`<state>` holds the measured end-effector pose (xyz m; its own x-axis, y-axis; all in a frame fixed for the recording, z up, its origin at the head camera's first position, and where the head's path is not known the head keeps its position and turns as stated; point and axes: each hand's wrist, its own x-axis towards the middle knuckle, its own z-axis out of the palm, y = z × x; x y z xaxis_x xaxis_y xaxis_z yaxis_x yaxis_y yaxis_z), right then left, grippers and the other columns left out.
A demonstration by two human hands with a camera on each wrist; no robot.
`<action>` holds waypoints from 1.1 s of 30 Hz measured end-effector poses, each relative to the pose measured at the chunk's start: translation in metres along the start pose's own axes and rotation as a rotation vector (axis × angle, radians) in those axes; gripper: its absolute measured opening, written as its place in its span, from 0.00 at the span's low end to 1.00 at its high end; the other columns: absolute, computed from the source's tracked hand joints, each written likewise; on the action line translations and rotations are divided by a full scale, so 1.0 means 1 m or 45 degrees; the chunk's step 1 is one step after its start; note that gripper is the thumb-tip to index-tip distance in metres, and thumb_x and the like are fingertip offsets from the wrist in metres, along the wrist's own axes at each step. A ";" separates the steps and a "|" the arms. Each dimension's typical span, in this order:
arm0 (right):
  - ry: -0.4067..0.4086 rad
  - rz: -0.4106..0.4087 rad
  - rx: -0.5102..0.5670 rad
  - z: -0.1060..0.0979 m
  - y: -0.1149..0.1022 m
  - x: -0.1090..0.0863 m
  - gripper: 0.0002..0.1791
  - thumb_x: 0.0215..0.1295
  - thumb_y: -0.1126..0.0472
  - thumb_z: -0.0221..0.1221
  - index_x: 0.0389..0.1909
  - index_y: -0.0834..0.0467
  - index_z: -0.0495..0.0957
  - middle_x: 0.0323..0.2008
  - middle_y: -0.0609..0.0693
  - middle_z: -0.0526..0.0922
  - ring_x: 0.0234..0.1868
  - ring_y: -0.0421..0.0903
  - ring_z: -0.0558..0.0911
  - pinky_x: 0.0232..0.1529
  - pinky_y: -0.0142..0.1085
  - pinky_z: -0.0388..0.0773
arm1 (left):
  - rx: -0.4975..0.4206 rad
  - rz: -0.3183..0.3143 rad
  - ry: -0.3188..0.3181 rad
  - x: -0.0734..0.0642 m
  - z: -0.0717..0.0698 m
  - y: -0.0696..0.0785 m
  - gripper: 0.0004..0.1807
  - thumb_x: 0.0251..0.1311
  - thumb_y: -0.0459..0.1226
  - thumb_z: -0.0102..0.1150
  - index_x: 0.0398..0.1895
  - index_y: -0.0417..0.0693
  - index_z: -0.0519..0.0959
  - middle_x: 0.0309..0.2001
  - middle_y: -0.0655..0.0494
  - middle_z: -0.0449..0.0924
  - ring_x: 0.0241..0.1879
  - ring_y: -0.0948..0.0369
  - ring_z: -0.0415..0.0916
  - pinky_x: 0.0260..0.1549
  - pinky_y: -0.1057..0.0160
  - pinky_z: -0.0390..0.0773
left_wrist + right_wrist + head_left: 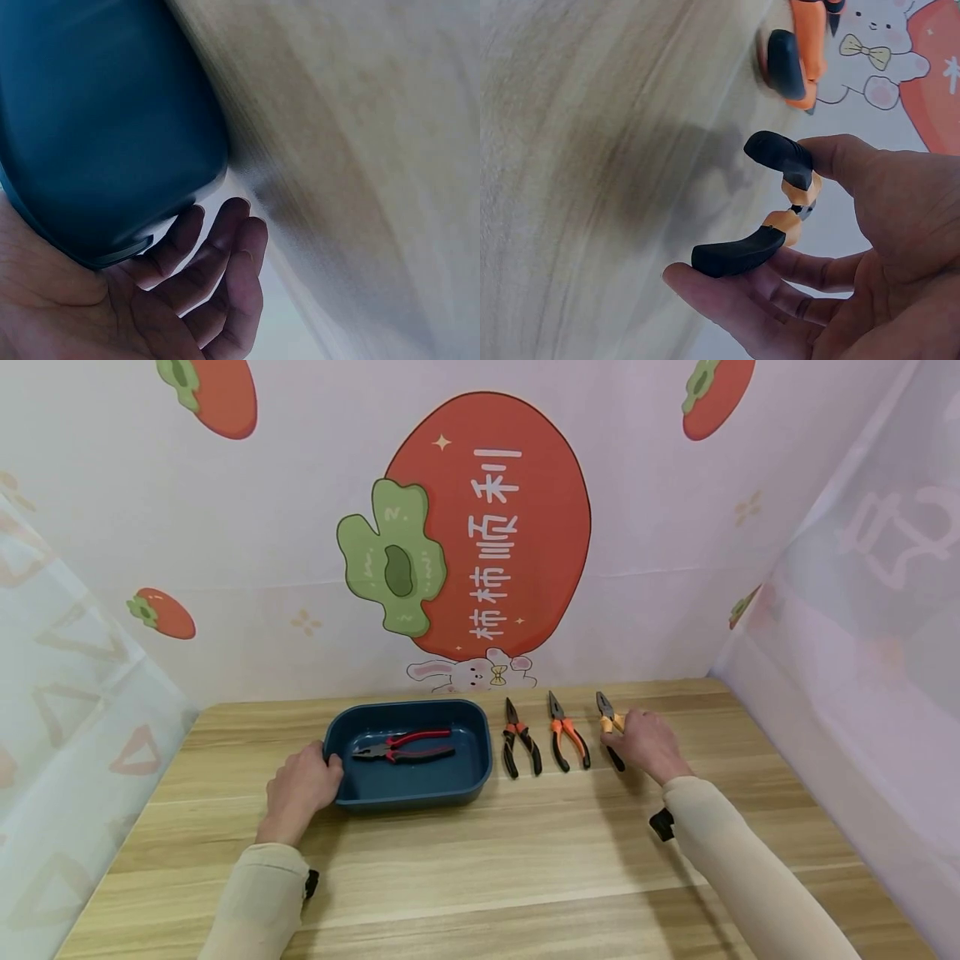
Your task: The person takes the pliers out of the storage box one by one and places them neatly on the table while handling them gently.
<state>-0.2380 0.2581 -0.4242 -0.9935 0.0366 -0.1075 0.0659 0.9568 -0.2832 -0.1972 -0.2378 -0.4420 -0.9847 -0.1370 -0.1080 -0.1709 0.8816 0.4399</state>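
Observation:
A dark blue plastic tub point(408, 796) stands on the table; a pair of red-and-black combination pliers point(405, 748) lies inside. At its left end my left hand point(300, 785) holds the rim, thumb over the edge, fingers curled along the outer wall in the left wrist view. My right hand point(651, 745) grips yellow-and-black needle-nose pliers point(606, 703), thumb on one handle and fingers on the other. In the right wrist view the handles point(742, 255) are spread apart. Left of these pliers lie orange-and-black needle-nose pliers point(568, 733).
Another pair of needle-nose pliers point(521, 739), black with red and tan, lies between the tub and the orange pair. The wooden table point(480, 877) meets a fabric backdrop point(277, 527) printed with persimmons at the back and sides.

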 end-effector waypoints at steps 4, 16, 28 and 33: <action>-0.024 0.044 -0.013 0.005 0.001 0.005 0.21 0.68 0.47 0.60 0.29 0.62 0.72 0.23 0.55 0.71 0.22 0.48 0.70 0.20 0.38 0.66 | 0.008 -0.002 -0.002 0.000 0.000 0.000 0.22 0.72 0.42 0.41 0.52 0.30 0.74 0.43 0.32 0.79 0.33 0.42 0.76 0.29 0.43 0.74; -0.079 0.094 -0.079 0.010 -0.003 0.008 0.22 0.70 0.47 0.59 0.35 0.65 0.73 0.29 0.59 0.74 0.26 0.52 0.73 0.23 0.42 0.70 | 0.012 0.000 -0.002 -0.001 -0.001 0.002 0.23 0.72 0.42 0.41 0.55 0.29 0.73 0.45 0.30 0.79 0.33 0.41 0.77 0.29 0.42 0.75; -0.083 0.108 -0.094 0.014 -0.006 0.015 0.20 0.70 0.49 0.59 0.30 0.63 0.73 0.26 0.58 0.75 0.25 0.52 0.74 0.24 0.45 0.72 | 0.006 0.000 0.005 -0.001 0.000 0.002 0.22 0.72 0.41 0.42 0.52 0.30 0.74 0.42 0.32 0.79 0.32 0.42 0.76 0.28 0.44 0.74; -0.096 0.128 -0.090 0.014 -0.006 0.020 0.20 0.70 0.49 0.59 0.28 0.62 0.74 0.27 0.58 0.74 0.26 0.52 0.74 0.26 0.45 0.71 | 0.005 -0.004 0.007 0.000 0.000 0.001 0.21 0.72 0.41 0.42 0.51 0.30 0.74 0.41 0.33 0.79 0.32 0.42 0.76 0.28 0.44 0.74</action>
<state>-0.2566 0.2486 -0.4377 -0.9723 0.1139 -0.2043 0.1553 0.9674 -0.2000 -0.1975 -0.2366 -0.4412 -0.9844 -0.1420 -0.1043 -0.1736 0.8829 0.4364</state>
